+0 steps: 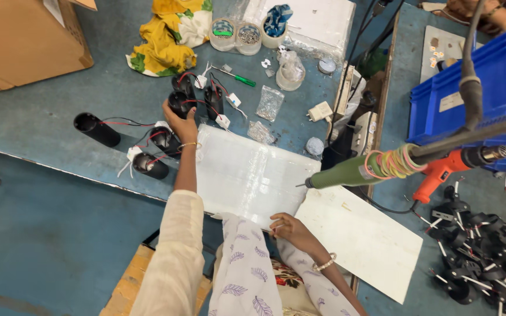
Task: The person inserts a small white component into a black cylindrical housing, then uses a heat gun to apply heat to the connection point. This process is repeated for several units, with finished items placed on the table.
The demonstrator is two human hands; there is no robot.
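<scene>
The left hand [181, 120] reaches out over the blue table [42, 117], fingers curled around the top of a black cylinder [178, 103] with red and black wires, gripping it. That cylinder stands among a cluster of like ones: two just behind it [213, 100], two more lying beside the wrist [165, 140] and near the table edge [150, 166], and one lying well apart to the left [96, 129]. The right hand [291, 229] rests at the near edge of a white board [247, 175], fingers loosely bent and touching the board, holding nothing that can be made out. A second white sheet [361, 240] lies just to the right. A green power screwdriver [352, 171] hangs over the board, with an orange drill [440, 172] beside it. Farther back lie a yellow cloth [162, 41], small jars [235, 35], a green-handled screwdriver [238, 77] and a cardboard box [24, 41]. A blue crate [487, 88] stands at right.
</scene>
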